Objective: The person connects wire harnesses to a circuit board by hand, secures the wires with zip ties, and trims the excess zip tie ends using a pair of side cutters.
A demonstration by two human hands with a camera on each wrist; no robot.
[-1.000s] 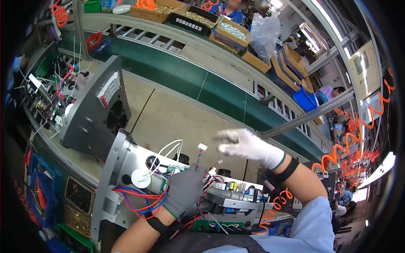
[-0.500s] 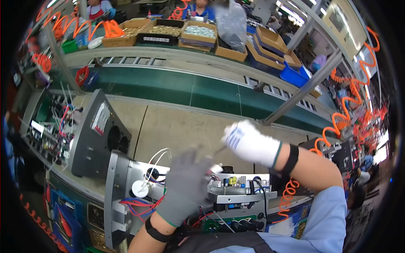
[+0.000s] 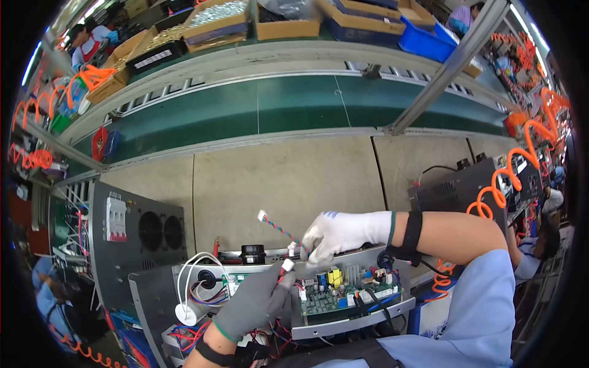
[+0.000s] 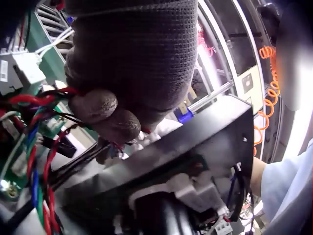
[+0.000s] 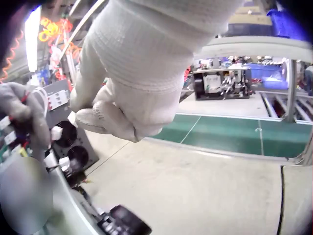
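Note:
In the head view my left hand [image 3: 254, 302], in a grey glove, pinches a cable with a white connector [image 3: 286, 265] above the open metal unit [image 3: 353, 320]. Its curled fingers are beside wires in the left wrist view. My right hand [image 3: 351, 235], white-gloved, pinches a twisted red-blue cable [image 3: 281, 230] whose white plug [image 3: 262, 216] sticks out to the left. Thumb and fingertips meet in the right wrist view. Below both hands lies the green circuit board [image 3: 343, 295]; a round white part [image 3: 189, 313] with white wires sits left of them.
A dark cabinet with two fans [image 3: 138, 227] stands at the left, another dark unit [image 3: 454, 187] at the right. Behind the beige surface [image 3: 276, 178] runs a green conveyor [image 3: 294, 110]. An orange coiled hose [image 3: 509, 162] hangs at the right.
The view has tilted down and shifted. My left hand has moved from the wires to a white connector; my right hand has come down beside it and now holds the twisted cable.

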